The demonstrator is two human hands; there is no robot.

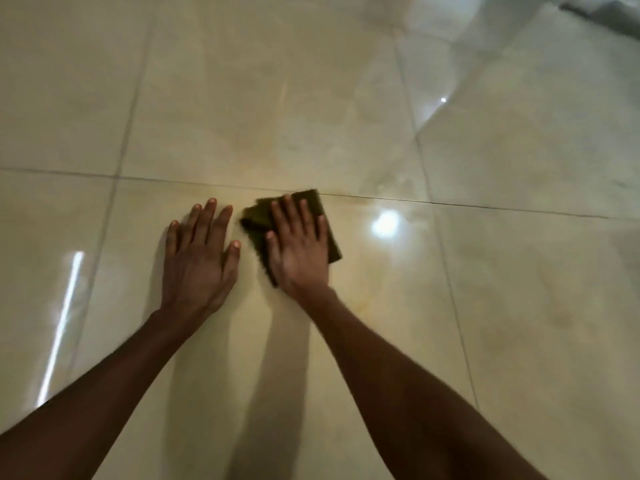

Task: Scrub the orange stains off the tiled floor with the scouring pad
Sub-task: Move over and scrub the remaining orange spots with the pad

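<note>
A dark green scouring pad (pixel 255 219) lies flat on the glossy cream tiled floor (pixel 242 109), just below a grout line. My right hand (pixel 299 247) presses on the pad with straight, spread fingers and covers most of it. My left hand (pixel 199 258) rests flat on the bare tile beside it, fingers spread, apart from the pad. A faint orange stain (pixel 363 301) shows on the tile just right of my right wrist. Another pale orange smear (pixel 377 201) runs along the grout line to the right of the pad.
Dark grout lines (pixel 485 206) divide the floor into large tiles. Bright light reflections (pixel 385 223) glare right of the pad and at the left. Something pale and blurred (pixel 609 12) sits in the top right corner.
</note>
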